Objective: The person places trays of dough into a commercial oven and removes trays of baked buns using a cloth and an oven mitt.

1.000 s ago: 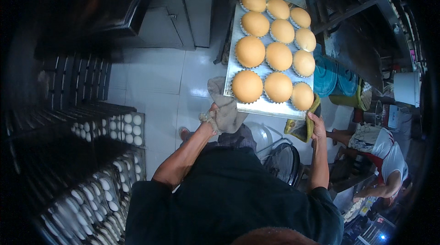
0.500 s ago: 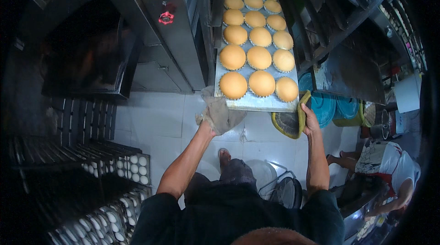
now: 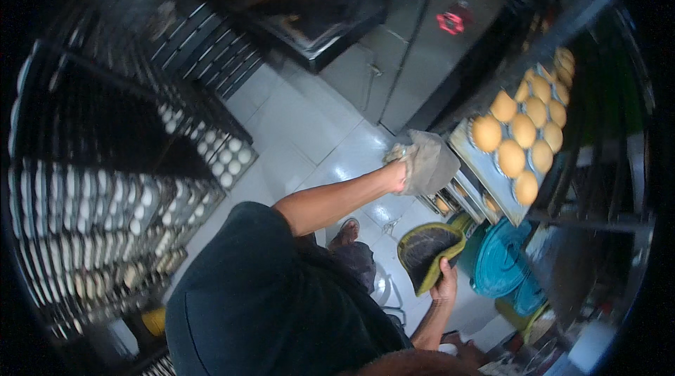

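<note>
My left hand (image 3: 398, 173) is closed around a grey cloth (image 3: 429, 165). The cloth hangs beside the near corner of a metal baking tray (image 3: 485, 168); whether it touches the tray I cannot tell. Rows of golden round buns (image 3: 522, 130) in fluted cups cover that tray, which sits in a dark rack at the right. Lower down, my right hand (image 3: 444, 282) grips a dark pot holder with a yellow-green edge (image 3: 429, 253), apart from the tray.
Below the tray are more trays (image 3: 460, 196) with buns. Teal tubs (image 3: 496, 260) stand beneath it at the right. A dark oven with a red valve wheel (image 3: 450, 22) rises ahead. Racks of pale dough pieces (image 3: 112, 200) fill the left, above a tiled floor (image 3: 295, 123).
My right hand with the pot holder has come away from the tray. The view has swung left, so the tray now appears at the right. My left hand still holds the cloth.
</note>
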### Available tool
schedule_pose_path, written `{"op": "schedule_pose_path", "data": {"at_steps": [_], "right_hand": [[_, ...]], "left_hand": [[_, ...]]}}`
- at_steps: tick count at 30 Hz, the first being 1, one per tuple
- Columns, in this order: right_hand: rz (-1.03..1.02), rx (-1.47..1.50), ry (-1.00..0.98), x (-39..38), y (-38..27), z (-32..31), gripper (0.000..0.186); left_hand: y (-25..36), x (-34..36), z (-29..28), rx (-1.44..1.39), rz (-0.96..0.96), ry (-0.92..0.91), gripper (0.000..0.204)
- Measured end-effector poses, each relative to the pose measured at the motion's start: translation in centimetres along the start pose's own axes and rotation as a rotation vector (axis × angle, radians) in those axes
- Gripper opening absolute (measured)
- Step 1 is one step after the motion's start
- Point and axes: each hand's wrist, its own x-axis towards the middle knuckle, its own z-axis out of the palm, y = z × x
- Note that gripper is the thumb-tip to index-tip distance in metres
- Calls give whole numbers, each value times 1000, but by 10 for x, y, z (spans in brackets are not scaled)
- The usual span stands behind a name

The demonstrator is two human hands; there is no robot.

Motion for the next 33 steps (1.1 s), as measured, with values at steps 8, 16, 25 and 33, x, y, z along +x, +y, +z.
{"op": "schedule_pose_path", "data": {"at_steps": [8, 16, 25, 33], "right_hand": [[-1058, -835, -166, 38, -70, 299, 46], [-1685, -2057, -326, 114, -25, 579, 89], [-1197, -1295, -788, 64, 159, 637, 30], [-54, -1338, -1086, 396, 580, 629, 26]], "left_hand": [[53, -243, -78, -23, 284, 50, 26], [61, -419, -246, -124, 621, 295, 38], [35, -570, -343, -328, 1230, -75, 49], [-30, -487, -716, -582, 1123, 1032, 58]]}}
